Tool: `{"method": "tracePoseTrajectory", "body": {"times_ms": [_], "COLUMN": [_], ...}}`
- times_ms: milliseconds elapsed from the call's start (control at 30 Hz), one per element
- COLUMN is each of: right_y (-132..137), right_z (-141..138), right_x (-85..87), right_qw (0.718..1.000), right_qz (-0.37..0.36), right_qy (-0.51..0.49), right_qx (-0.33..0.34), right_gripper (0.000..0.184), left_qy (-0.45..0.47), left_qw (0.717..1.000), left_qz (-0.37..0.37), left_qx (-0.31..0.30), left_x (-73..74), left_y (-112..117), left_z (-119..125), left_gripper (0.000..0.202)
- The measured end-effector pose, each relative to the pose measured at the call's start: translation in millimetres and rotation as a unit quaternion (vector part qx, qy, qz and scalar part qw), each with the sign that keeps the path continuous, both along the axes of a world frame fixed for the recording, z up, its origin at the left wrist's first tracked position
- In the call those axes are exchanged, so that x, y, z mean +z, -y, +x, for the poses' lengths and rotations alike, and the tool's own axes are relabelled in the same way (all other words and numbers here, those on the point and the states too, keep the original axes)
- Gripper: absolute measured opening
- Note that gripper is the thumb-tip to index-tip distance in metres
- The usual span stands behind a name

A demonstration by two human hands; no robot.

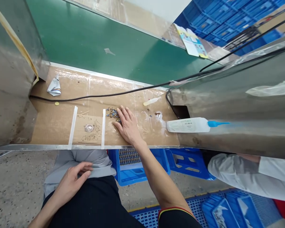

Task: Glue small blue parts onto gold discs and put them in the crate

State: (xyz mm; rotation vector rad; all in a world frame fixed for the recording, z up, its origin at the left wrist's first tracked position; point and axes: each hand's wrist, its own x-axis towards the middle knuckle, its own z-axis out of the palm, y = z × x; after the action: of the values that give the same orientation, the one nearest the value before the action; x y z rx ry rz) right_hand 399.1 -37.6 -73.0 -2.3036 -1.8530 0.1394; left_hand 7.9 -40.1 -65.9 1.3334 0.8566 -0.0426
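Wearer's hands (129,126): two
Short white strips (103,129): two
Bottle (188,125): one
Yellow disc (57,103): one
Metal parts (112,113): many, cannot count exactly

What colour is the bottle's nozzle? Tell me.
The nozzle is blue, best seen in the head view.

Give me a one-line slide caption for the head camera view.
Right hand at a pile of small parts on a brown worktop, left hand above the lap, white bottle to the right.
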Motion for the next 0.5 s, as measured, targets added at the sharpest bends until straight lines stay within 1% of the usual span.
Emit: {"method": "tracePoseTrajectory", "body": {"times_ms": [67,100,167,233,300,367,400,433,467,500], "right_y": [7.0,6.9,-1.0,-17.0,-35.2,-49.0,-52.9,-54.8,-55.2,-54.9], "right_z": [-5.7,-9.1,-16.8,-24.2,-29.2,-31.4,-31.5,-30.7,-28.8,-25.4], "right_x": [7.3,12.2,22.9,32.4,39.3,44.3,46.2,47.8,48.5,47.9], "right_qw": [1.000,0.999,0.995,0.991,0.990,0.991,0.991,0.991,0.989,0.986], "right_qz": [0.020,0.040,0.083,0.110,0.105,0.074,0.055,0.038,0.022,0.014], "right_qy": [-0.004,-0.008,-0.022,-0.030,-0.022,0.001,0.010,0.016,0.017,0.013], "right_qx": [0.008,0.015,0.041,0.075,0.097,0.109,0.118,0.130,0.146,0.163], "right_gripper": [0.071,0.067,0.053,0.041,0.035,0.032,0.030,0.029,0.029,0.030], "left_qy": [0.002,0.002,0.002,0.005,0.003,-0.008,-0.017,-0.027,-0.040,-0.053], "left_qw": [1.000,1.000,1.000,1.000,1.000,1.000,0.999,0.995,0.986,0.966], "left_qz": [-0.005,-0.006,-0.006,-0.001,0.003,0.011,0.020,0.034,0.059,0.098], "left_qx": [-0.004,-0.006,-0.010,-0.012,-0.007,0.016,0.043,0.086,0.151,0.233], "left_x": [-0.7,-0.9,-1.1,0.2,4.6,14.2,21.5,30.5,41.3,53.6], "left_y": [-1.9,-3.2,-6.2,-9.9,-15.0,-21.9,-25.6,-29.3,-32.9,-36.3], "left_z": [1.2,2.3,4.6,4.3,-3.1,-21.0,-33.8,-48.5,-64.3,-80.4], "left_gripper": [0.038,0.037,0.036,0.035,0.036,0.036,0.036,0.035,0.034,0.032]}}
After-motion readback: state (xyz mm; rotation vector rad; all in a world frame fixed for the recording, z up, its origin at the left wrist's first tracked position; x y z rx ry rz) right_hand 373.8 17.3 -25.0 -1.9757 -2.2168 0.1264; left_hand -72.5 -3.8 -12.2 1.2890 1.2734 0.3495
